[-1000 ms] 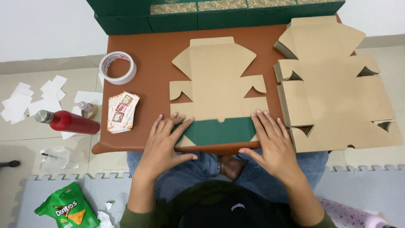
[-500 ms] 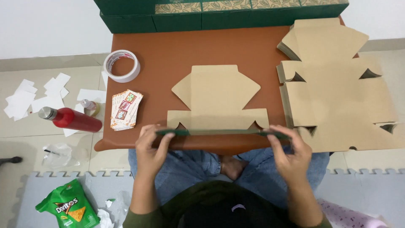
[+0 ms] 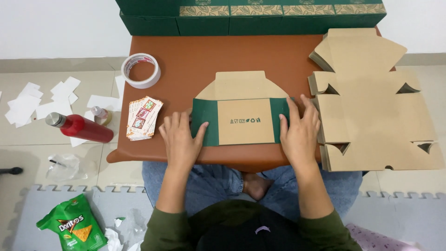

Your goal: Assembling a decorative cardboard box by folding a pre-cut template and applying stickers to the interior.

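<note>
Brown cardboard, a flat die-cut box blank with green folded flaps, lay on the rust-brown low table. Left hand and right hand pressed it flat, fingers spread, apparently gripping nothing; a stack of blanks sat right.

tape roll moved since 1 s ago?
No. The tape roll sits at the same spot near the table's left edge; only the box blank between the hands changed.

Your left hand and right hand press flat on the green side flaps of a partly folded cardboard box blank on the brown table. A stack of flat blanks lies just right; a tape roll sits left.
</note>
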